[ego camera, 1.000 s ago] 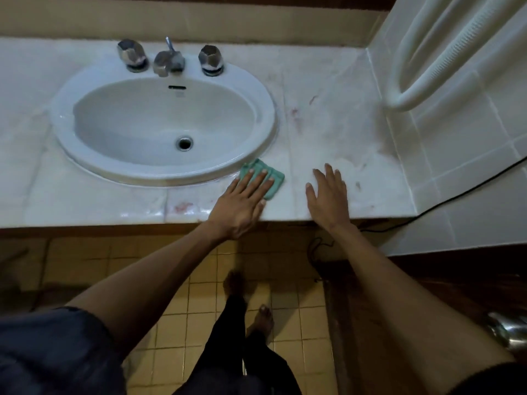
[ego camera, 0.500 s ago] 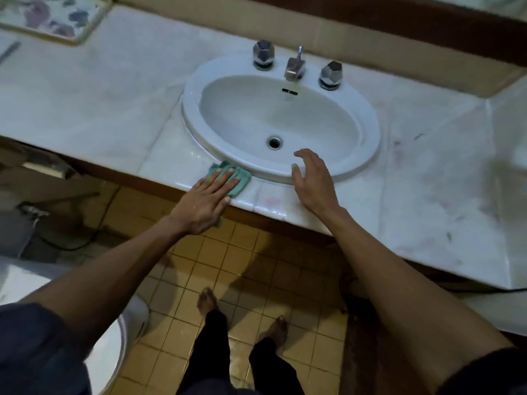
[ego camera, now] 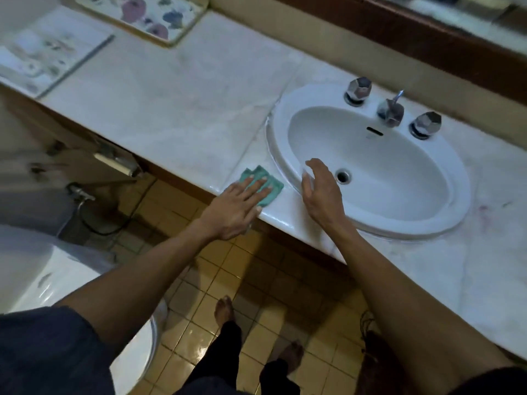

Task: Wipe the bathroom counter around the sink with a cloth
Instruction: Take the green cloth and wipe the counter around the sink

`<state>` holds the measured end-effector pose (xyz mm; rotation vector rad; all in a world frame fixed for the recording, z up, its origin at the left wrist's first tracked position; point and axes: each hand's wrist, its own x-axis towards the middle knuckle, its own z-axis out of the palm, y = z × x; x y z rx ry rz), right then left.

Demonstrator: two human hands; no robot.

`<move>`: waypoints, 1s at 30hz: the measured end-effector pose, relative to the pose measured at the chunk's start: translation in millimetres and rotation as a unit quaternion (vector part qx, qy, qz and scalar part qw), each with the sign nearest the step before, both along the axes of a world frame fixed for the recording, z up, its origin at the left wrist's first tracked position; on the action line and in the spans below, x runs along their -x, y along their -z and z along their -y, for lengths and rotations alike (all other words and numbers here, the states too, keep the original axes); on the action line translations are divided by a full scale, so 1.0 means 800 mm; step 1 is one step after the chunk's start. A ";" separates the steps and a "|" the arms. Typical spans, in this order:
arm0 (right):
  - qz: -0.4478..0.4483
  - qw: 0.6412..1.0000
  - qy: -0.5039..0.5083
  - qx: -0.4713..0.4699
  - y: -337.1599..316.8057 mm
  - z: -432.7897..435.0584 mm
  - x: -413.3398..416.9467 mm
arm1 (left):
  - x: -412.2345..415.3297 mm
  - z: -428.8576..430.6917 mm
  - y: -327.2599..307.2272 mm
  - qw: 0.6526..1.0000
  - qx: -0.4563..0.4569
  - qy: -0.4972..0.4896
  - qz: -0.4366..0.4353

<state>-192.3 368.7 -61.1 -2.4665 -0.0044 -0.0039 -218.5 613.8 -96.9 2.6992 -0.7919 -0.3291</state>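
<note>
A folded teal cloth (ego camera: 272, 185) lies on the white marble counter (ego camera: 182, 118) near its front edge, just left of the oval white sink (ego camera: 445, 220). My left hand (ego camera: 236, 206) presses flat on the cloth, fingers spread over it. My right hand (ego camera: 323, 192) rests with fingers apart on the sink's near-left rim, holding nothing. The faucet (ego camera: 391, 109) with two faceted chrome knobs stands behind the basin.
A floral tray (ego camera: 148, 15) and a flat white sheet (ego camera: 42, 58) lie at the counter's far left. A toilet (ego camera: 42, 286) stands low on the left. Yellow floor tiles (ego camera: 208, 323) and my bare feet are below. Reddish stains mark the counter right of the sink.
My left hand has slid the cloth leftward along the counter's front edge, from right of the sink to its left side. My right hand followed, moving from the counter onto the sink rim.
</note>
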 end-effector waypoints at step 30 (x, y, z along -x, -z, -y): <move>-0.030 0.976 -0.111 0.185 0.055 -0.209 -0.225 | -0.191 -0.244 0.005 0.935 -0.061 -0.350 0.001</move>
